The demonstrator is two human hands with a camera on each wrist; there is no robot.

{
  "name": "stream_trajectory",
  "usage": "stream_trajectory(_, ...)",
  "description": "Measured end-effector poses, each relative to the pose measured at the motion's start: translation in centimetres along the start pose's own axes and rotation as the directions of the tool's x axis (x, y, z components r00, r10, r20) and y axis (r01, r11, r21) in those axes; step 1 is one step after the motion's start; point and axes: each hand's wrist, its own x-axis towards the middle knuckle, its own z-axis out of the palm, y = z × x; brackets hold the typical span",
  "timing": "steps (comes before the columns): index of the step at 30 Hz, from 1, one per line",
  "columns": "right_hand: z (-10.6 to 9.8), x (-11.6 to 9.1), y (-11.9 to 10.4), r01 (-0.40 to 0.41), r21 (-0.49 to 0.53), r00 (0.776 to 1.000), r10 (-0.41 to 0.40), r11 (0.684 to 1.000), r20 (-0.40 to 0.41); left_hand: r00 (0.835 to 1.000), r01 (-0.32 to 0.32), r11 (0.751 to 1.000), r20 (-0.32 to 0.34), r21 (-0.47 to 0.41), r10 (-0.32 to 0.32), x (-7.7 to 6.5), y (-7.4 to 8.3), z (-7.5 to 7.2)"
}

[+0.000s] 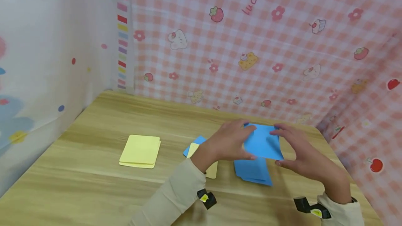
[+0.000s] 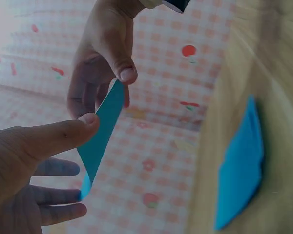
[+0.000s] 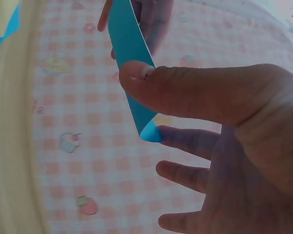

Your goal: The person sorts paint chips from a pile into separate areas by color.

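Observation:
A thin blue square card point(image 1: 263, 143) is held up off the table between both hands, one at each side. My left hand point(image 1: 230, 140) pinches its left side, the thumb point(image 2: 90, 119) on the near face and the other fingers spread behind. On the opposite side my right hand point(image 1: 303, 152) pinches it too, with the thumb point(image 3: 136, 78) across the face. The card's lower corner point(image 3: 150, 132) curls in the right wrist view. Below the held card lies a small pile of blue cards point(image 1: 253, 173), its edges slightly uneven.
A neat pile of yellow cards point(image 1: 140, 150) lies left on the wooden table point(image 1: 94, 187). Beneath the left forearm, a pale yellow card point(image 1: 212, 171) overlaps a blue one point(image 1: 188, 150), both partly hidden. A pink checked cloth point(image 1: 201, 51) hangs behind the table.

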Motion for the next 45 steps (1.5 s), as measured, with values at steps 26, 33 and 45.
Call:
stream_trajectory(26,6.9,1.6,4.1,-0.334,0.063,0.845,0.269,0.941,0.462,0.902,0.222,0.975,0.384,-0.022,-0.197,2.3,-2.9,7.5)
stream_trajectory(33,3.4,1.3,2.4,-0.260,0.058,0.931,0.234,0.964,0.280,0.949,0.179,0.980,0.279,-0.083,-0.149,1.7,-2.5,3.6)
stream_trajectory(45,-3.0,-0.7,-1.7,0.036,-0.127,0.969,-0.065,0.991,-0.237,0.999,0.006,0.990,-0.045,-0.144,-0.013,-2.7,0.0,-4.5)
